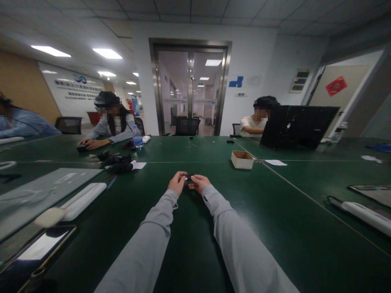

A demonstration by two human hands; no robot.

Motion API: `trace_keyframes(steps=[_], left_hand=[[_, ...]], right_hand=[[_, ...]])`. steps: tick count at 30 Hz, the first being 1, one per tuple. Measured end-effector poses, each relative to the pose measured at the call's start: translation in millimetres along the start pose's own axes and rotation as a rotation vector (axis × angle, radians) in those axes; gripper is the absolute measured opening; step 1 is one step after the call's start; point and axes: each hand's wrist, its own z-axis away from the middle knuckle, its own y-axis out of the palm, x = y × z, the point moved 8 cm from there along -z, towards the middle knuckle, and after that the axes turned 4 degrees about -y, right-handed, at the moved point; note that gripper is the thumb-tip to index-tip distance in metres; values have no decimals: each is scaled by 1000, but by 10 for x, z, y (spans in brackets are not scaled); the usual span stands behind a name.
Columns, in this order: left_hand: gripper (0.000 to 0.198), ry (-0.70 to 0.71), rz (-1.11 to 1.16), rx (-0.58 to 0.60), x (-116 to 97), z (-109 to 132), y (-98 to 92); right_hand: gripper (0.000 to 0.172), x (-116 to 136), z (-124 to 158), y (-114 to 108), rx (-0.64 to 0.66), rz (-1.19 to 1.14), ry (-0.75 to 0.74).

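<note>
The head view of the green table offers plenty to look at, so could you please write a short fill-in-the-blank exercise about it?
1. The small dark object is held by the person's right hand and ____ hand.
2. The open, pale cardboard box stands beyond the hands, towards the person's ____ side.
3. The clear plastic bottle with a blue label stands on the green tabletop, towards the person's ____ side.
4. The diamond-shaped decoration on the pale door is coloured ____.

Missing words: left; right; left; red.
</note>
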Motion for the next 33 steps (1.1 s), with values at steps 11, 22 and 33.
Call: trace_keyframes(steps=[11, 22, 33], left_hand=[[24, -59, -1, -40, 38, 2, -36], [25, 44, -38, -18, -13, -8, -20], [25, -40, 15, 13, 23, 9, 25]], right_hand=[[9, -10, -10, -15, -2, -15, -7], [7, 3, -8, -15, -11, -6, -3], [9, 4, 4, 7, 12, -13, -4]])
